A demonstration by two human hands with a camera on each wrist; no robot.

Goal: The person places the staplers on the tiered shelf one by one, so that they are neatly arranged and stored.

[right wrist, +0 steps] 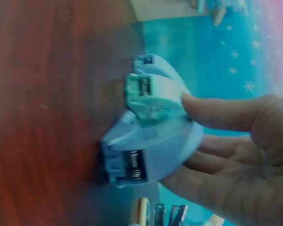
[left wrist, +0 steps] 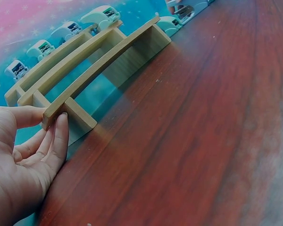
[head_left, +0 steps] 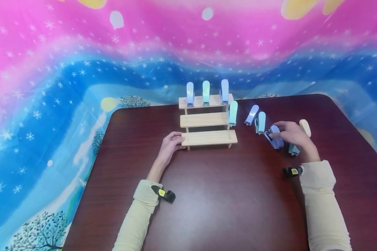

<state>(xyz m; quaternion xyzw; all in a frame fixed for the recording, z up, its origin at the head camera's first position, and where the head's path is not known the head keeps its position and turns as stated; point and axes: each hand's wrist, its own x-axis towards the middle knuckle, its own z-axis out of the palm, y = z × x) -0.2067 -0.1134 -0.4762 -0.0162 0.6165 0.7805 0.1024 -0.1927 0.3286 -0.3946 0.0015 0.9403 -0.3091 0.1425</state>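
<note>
A three-tier wooden rack (head_left: 207,138) stands on the table, and my left hand (head_left: 170,143) pinches the left end of its lowest tier between thumb and fingers. To the right, my right hand (head_left: 291,133) holds a purple stapler (head_left: 277,141) low at the tabletop; it looks blurred in the right wrist view. Beside it stand a mint stapler (head_left: 261,122) and a lilac stapler (head_left: 252,114). On the top tier are a periwinkle stapler (head_left: 190,93), a mint-green stapler (head_left: 205,92) and another periwinkle one. A mint stapler (head_left: 233,112) sits at the middle tier's right end.
Partly behind the right forearm are a grey-blue stapler (head_left: 293,150) and a cream stapler (head_left: 305,128). The dark red wooden table (head_left: 223,202) has a patterned cloth (head_left: 144,42) hanging behind and around it.
</note>
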